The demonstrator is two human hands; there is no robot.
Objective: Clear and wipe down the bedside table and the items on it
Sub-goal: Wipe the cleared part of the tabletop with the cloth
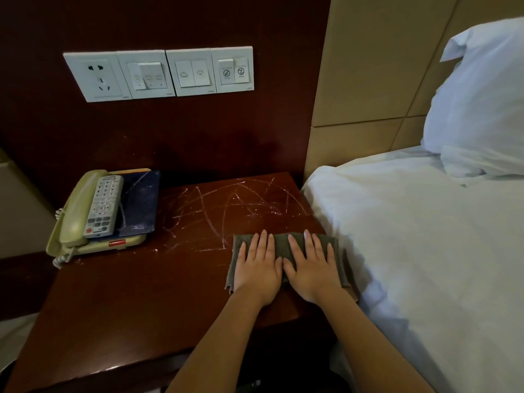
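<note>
A dark red wooden bedside table [136, 293] fills the lower left, its far half streaked with white marks [226, 205]. A grey-green cloth [283, 245] lies flat near the table's right edge. My left hand [259, 268] and my right hand [310, 268] press on it side by side, fingers straight. At the table's back left stands a beige telephone [76, 222]. A white remote control [103, 207] and a dark blue card or folder [140, 205] lie on top of the telephone.
A white bed [425, 251] with a pillow [482, 95] runs along the table's right side. A dark wood wall panel behind carries a row of white switches and a socket [158, 73]. A tan padded headboard [368, 80] rises behind the bed.
</note>
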